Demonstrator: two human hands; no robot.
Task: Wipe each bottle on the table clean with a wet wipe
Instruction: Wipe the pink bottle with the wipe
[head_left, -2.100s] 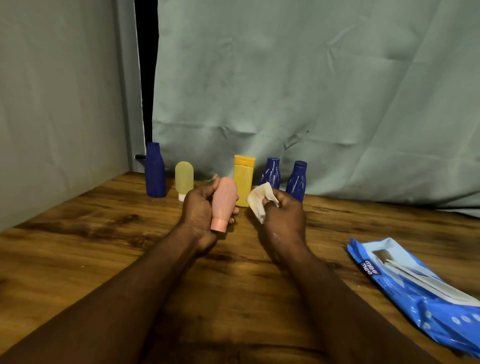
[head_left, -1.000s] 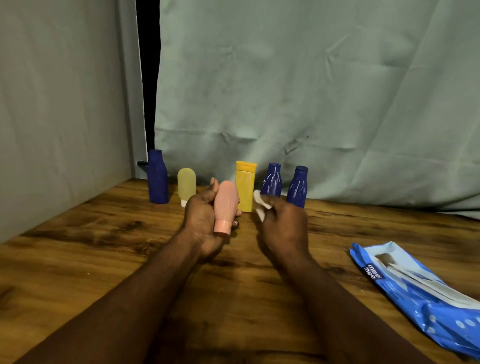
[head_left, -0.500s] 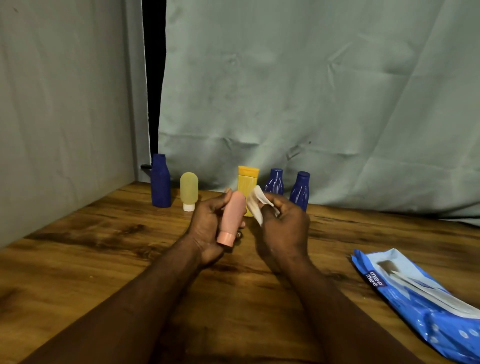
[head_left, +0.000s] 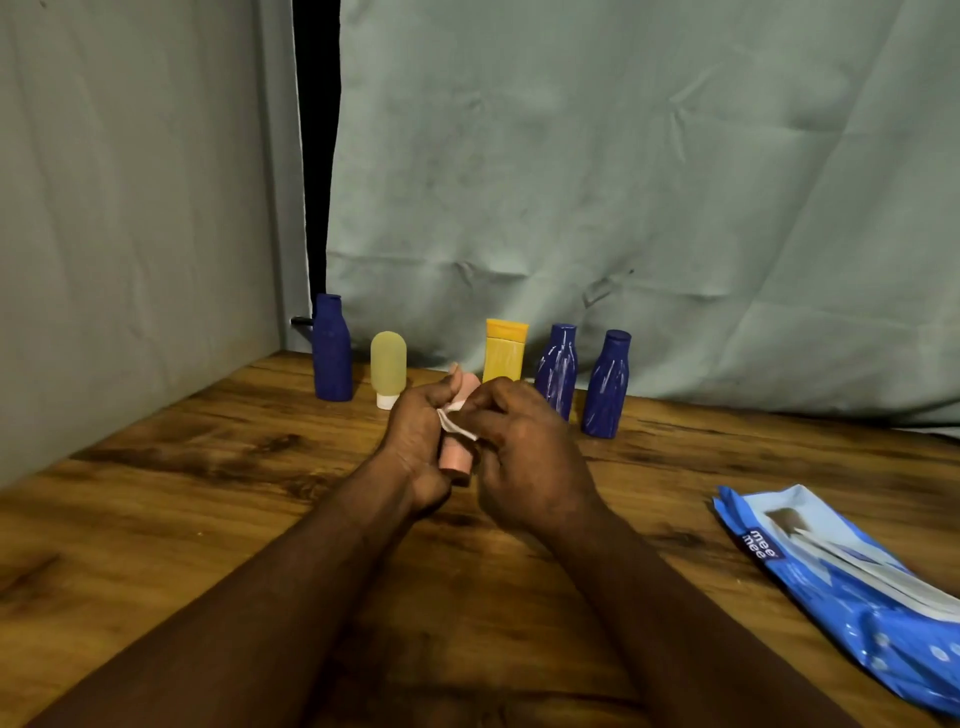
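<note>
My left hand (head_left: 415, 441) grips a pink bottle (head_left: 457, 460), cap end toward me, above the middle of the wooden table (head_left: 208, 519). My right hand (head_left: 524, 457) pinches a white wet wipe (head_left: 453, 422) and presses it against the pink bottle's side. Most of the bottle is hidden between my hands. A row stands at the back: a tall dark blue bottle (head_left: 331, 356), a pale yellow tube (head_left: 387, 370), an orange-yellow tube (head_left: 504, 351) and two more dark blue bottles (head_left: 557, 371) (head_left: 605, 384).
A blue wet-wipe pack (head_left: 852, 587) lies on the table at the right, near the edge of view. A grey-green cloth backdrop (head_left: 623, 182) hangs right behind the row of bottles, with a wall on the left.
My right hand has brought the wipe from beside the pink bottle onto it, and the two hands have closed together. The view has tilted slightly upward.
</note>
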